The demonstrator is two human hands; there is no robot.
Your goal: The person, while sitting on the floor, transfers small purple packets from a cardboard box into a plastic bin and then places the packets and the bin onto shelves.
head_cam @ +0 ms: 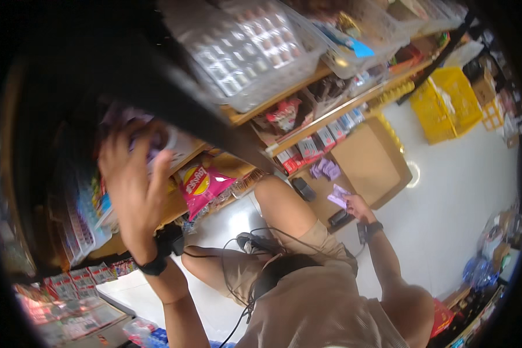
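My right hand [360, 209] grips a light purple packet [338, 196] above a shallow cardboard box [365, 161] on the floor. Several more purple packets [325, 168] are piled inside the box, with a dark object [303, 189] beside them. At the left, my left hand [135, 187] reaches into a dim shelf with its fingers and thumb apart. Purple wrapping [154, 153] shows just behind those fingers, which are blurred; whether they touch it is unclear. A pink Lay's chip bag [204, 185] sits to the right of this hand on a lower shelf.
A dark upright post [200, 113] crosses between the two shelf bays. Clear plastic baskets [265, 87] hold packaged goods above. Farther right, a yellow crate [446, 104] stands on the white floor [443, 182]. A black cable [226, 269] loops over my knees.
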